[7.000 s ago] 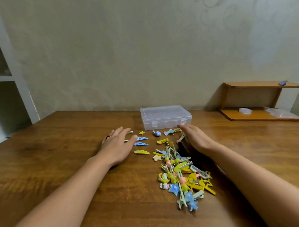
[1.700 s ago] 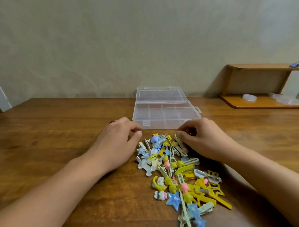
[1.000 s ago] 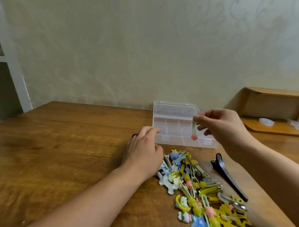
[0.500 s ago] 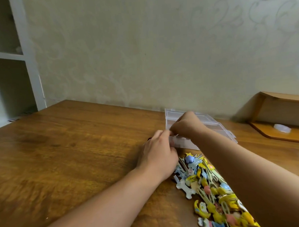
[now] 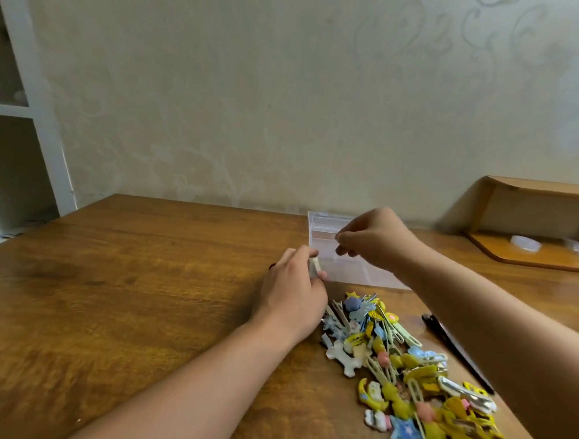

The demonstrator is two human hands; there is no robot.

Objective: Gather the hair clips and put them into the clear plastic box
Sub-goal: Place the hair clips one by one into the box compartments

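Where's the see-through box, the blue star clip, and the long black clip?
clear plastic box (image 5: 345, 271), head view, on its front wall.
blue star clip (image 5: 404, 430), head view, on the star's middle, at the pile's near end.
long black clip (image 5: 453, 346), head view, on its thin shaft, beside the right forearm.

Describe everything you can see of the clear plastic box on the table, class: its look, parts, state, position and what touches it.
The clear plastic box is a shallow, see-through rectangular case, seemingly hard plastic. It sits flat on the wooden table near the wall, lid open and tilted back, with dividers faintly visible inside. The left hand rests at its near left corner; the right hand hovers over it, hiding its right part. The pile of hair clips lies just in front.
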